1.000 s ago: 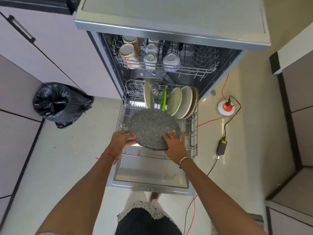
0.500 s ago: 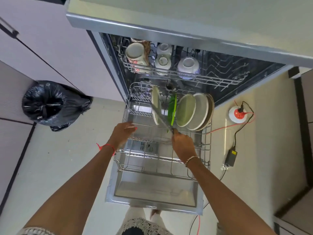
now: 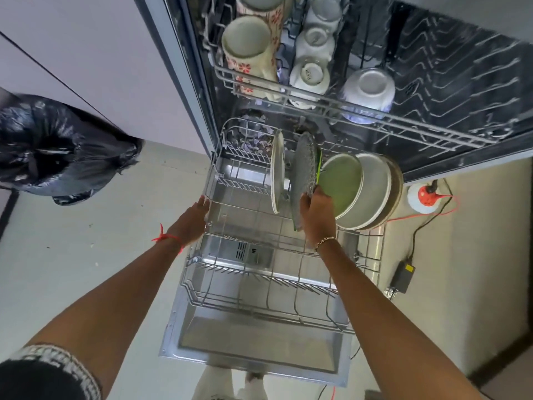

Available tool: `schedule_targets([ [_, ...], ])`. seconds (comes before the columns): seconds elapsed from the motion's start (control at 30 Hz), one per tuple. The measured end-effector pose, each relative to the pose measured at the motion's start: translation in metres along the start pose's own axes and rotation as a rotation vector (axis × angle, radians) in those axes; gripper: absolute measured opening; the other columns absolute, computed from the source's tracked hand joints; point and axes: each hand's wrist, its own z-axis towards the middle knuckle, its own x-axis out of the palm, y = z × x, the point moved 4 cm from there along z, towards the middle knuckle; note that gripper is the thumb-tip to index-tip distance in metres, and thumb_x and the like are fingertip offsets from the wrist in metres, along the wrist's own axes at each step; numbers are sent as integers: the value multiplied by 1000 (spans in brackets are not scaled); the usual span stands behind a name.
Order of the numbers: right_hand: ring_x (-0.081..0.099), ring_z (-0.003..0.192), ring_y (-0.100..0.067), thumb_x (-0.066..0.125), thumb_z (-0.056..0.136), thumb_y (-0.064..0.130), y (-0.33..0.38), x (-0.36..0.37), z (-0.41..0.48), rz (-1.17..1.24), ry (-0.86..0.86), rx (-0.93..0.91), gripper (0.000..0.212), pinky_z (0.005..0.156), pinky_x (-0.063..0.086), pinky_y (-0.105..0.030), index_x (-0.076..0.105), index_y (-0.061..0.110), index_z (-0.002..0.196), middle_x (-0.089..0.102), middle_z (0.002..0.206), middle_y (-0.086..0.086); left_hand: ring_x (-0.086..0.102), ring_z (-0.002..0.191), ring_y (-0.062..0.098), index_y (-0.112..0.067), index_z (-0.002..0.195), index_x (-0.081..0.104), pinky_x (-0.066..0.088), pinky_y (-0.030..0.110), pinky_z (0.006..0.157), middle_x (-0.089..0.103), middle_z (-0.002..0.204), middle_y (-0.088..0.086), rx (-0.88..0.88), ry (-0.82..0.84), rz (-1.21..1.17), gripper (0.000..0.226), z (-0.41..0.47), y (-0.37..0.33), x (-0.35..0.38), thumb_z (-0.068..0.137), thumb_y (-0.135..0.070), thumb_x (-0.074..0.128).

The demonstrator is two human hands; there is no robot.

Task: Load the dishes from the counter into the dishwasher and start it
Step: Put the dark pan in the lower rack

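The single wide-angle camera, worn on the person's head, faced forward and steeply down, positioned close above the pulled-out lower rack (image 3: 259,272) and open dishwasher door (image 3: 253,350), with floor (image 3: 86,255) at both sides.

Bright, even daylight — bowed, soft edges

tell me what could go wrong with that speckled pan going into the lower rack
1. The speckled pan stands tilted in the narrow gap between the cream plate and the bright green dish. If the right hand lets go before it sits between tines, it may tip and knock either one.
2. The lower rack is pulled out, with the left hand at its rim. A hard push on the pan might roll it inward.
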Motion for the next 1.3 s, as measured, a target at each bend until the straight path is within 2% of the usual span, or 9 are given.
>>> schedule_targets([
  [0.23,62,75,-39,42,95,9,-8,22,30,10,21,48,24,59,40,-35,53,-12,97,63,86,-30,38,131,37,11,142,18,33,35,106,24,147,29,-60,14,99,54,26,28,23,91,12,34],
  [0.4,47,59,-27,43,93,5,-6,17,41,47,-49,44,19,56,29,-29,53,-10,87,60,73,-28,29,138,33,9,144,15,27,34,111,20,150,26,-34,-19,154,57,31,42,27,89,15,28],
  [0.47,44,58,-27,44,92,3,-5,14,43,73,-78,32,15,56,26,-28,51,-3,80,50,62,-18,38,131,37,10,142,21,34,38,107,28,146,28,-35,1,126,55,32,46,29,89,15,34],
  [0.53,42,57,-22,45,91,2,-3,13,44,87,-88,19,14,55,24,-26,47,2,77,42,57,-9,53,111,43,10,135,32,46,44,92,47,125,34,-43,30,82,48,35,51,32,88,14,40],
  [0.6,43,57,-21,45,91,3,-3,15,45,82,-79,12,15,55,27,-28,48,0,77,44,60,-11,59,93,43,6,131,37,49,45,79,56,104,33,-54,25,55,45,36,55,33,86,15,41],
  [0.73,46,58,-23,44,92,4,-5,26,48,65,-18,29,18,54,29,-30,52,-11,86,50,66,-15,60,85,41,5,132,34,51,46,77,58,96,31,-58,2,35,49,35,57,38,85,18,36],
  [0.83,56,63,-34,43,93,6,0,33,49,24,1,-3,20,54,38,-35,52,-12,93,60,75,-28,60,78,40,9,130,33,52,46,73,59,91,31,-43,-19,13,49,33,53,41,83,22,35],
  [0.97,61,83,-41,39,95,10,10,40,45,-98,40,-16,27,71,50,-48,50,-12,106,62,91,-30,60,74,41,12,128,32,51,46,68,58,88,30,-30,-16,18,48,34,52,45,81,24,36],
  [1.3,62,94,-35,35,98,15,29,42,39,-235,78,-30,29,77,48,-37,47,-6,114,64,101,-21,61,75,41,15,135,22,50,39,67,57,96,32,-25,-30,4,58,34,51,50,81,25,39],
])
